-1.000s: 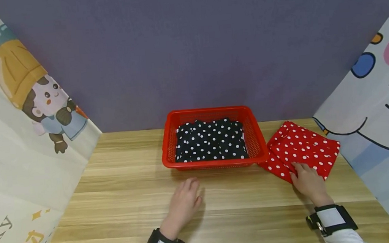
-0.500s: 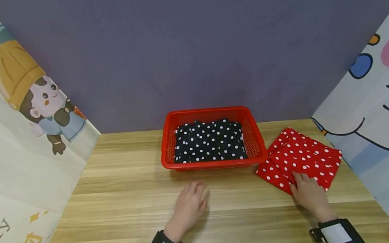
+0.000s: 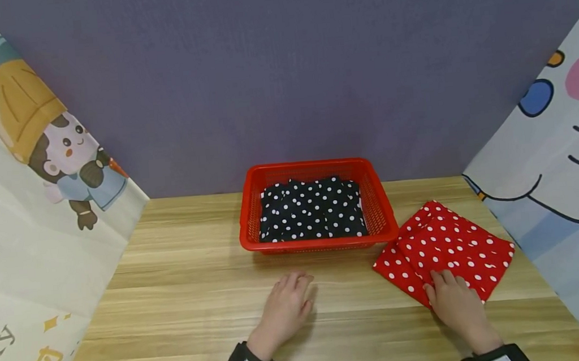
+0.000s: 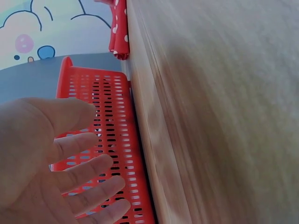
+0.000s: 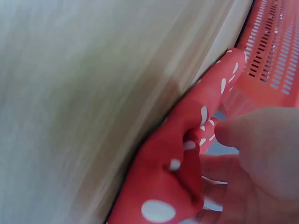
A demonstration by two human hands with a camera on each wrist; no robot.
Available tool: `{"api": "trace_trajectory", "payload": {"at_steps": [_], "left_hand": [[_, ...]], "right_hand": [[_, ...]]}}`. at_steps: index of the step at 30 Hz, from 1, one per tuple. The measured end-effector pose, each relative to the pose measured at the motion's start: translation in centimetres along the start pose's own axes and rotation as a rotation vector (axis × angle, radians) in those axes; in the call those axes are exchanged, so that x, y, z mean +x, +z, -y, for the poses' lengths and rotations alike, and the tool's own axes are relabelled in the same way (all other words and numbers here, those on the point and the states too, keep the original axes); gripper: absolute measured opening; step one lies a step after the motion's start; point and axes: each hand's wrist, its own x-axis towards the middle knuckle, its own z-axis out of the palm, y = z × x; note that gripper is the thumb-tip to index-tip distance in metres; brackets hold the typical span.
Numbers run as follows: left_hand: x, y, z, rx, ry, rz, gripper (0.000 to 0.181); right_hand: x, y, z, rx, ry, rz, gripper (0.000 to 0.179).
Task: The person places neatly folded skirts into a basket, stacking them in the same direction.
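A folded red cloth with white dots lies on the table to the right of the basket, one corner close to the basket's front right corner. My right hand rests its fingertips on the cloth's near part. In the right wrist view the thumb stands apart from the fingers, and a raised fold hides some of the fingertips. My left hand is in front of the basket with nothing in it, its fingers loosely extended and spread.
The red plastic basket stands against the grey back wall. Inside it lies black cloth with white dots. Printed sheets flank the wooden table on the left and right.
My right hand has drawn the red dotted cloth over the table toward me, with a slight turn. The left hand has shifted a little to the right. The basket has stayed put.
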Motion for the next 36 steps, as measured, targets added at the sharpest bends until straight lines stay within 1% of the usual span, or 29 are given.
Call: {"api": "trace_trajectory", "payload": {"at_steps": [6,11,17,20,26,30,36], "left_hand": [[0.2,-0.1,-0.4,-0.013,0.016,0.009,0.047],[0.4,0.0,-0.9,-0.020,0.041,0.008,0.045],[0.6,0.2,-1.6,-0.025,0.080,-0.006,0.044],[0.7,0.4,-1.8,-0.027,0.102,-0.002,0.043],[1.2,0.7,-2.7,-0.011,0.140,0.010,0.041],[1.6,1.0,-3.5,0.014,0.178,0.035,0.041],[2.2,1.9,-5.0,0.044,0.248,0.061,0.040]], "right_hand": [[-0.4,-0.4,0.4,-0.014,-0.044,0.011,0.040],[-0.6,-0.7,0.7,0.001,-0.088,0.032,0.036],[-0.8,-0.9,1.4,0.031,-0.139,0.005,0.032],[-1.0,-1.0,1.7,0.041,-0.151,0.009,0.031],[-1.2,-1.4,2.2,0.067,-0.164,0.091,0.034],[-1.2,-1.5,2.7,0.073,-0.169,0.143,0.037],[-1.6,-1.4,3.6,0.067,-0.160,0.157,0.040]]}}
